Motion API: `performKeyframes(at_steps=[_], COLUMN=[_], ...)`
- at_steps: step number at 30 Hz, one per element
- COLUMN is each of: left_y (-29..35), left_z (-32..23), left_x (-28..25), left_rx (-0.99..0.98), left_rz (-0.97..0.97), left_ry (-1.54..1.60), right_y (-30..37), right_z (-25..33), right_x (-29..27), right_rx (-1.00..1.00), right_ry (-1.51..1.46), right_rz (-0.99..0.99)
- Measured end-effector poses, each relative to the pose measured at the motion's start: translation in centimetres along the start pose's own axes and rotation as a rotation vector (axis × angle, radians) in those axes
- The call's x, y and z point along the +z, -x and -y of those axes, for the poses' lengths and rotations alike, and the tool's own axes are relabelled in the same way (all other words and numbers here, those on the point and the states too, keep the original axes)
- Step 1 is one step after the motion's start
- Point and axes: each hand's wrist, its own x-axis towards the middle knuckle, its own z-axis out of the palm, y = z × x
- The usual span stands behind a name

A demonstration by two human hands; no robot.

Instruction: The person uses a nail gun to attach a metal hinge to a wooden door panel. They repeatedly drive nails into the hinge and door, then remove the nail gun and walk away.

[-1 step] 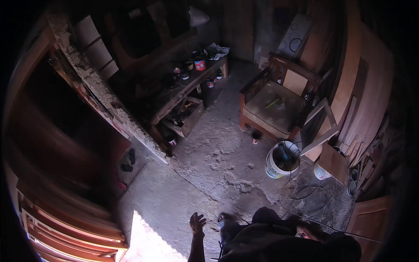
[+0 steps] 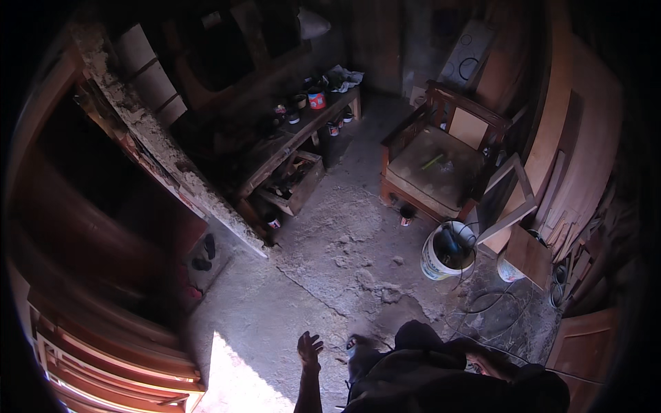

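Note:
My left hand [image 2: 310,348] is held out over the concrete floor [image 2: 303,303], its fingers spread and nothing in them. A foot [image 2: 352,344] shows just to the right of it. My right hand [image 2: 480,362] is at my other side, close against my dark clothing; its fingers are too shadowed to make out. The nearest thing to it is a black cable [image 2: 506,352] running across the floor. Beyond, a white bucket [image 2: 431,265] holds a dark tool with a cord.
A wooden armchair [image 2: 432,165] with a stained cushion stands past the bucket. At the back left, a low bench [image 2: 275,155] carries cans and has an open wooden box [image 2: 303,196] below. Planks [image 2: 585,151] and a wooden frame [image 2: 509,224] lean at right; stacked wood [image 2: 117,368] lies lower left.
The whole view has shifted very slightly. My left hand is a touch higher and further left in the picture; nothing has been taken hold of or let go.

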Motion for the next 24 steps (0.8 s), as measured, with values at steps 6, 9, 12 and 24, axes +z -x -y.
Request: performKeyframes(at_steps=[6, 9, 12, 24], left_y=[-8.5, -14.0, -19.4, -28.1], left_z=[-9.8, -12.9, -13.9, -15.6], left_x=[2.0, 5.0, 6.6, 0.4], left_rx=[0.059, 0.038, 0.06, -0.281], left_rz=[-0.001, 0.048, 0.086, -0.455], left_ry=[-0.006, -0.066, -0.154, -0.017], right_y=[-6.0, -10.3, -16.1, -34.8], right_z=[9.5, 15.3, 21.7, 37.4], right_x=[4.9, 6.8, 7.6, 0.8], right_rx=[0.077, 0.12, 0.136, -0.041], right_ry=[-0.156, -0.173, -0.084, 1.083], right_rz=[0.027, 0.057, 0.059, 0.25])
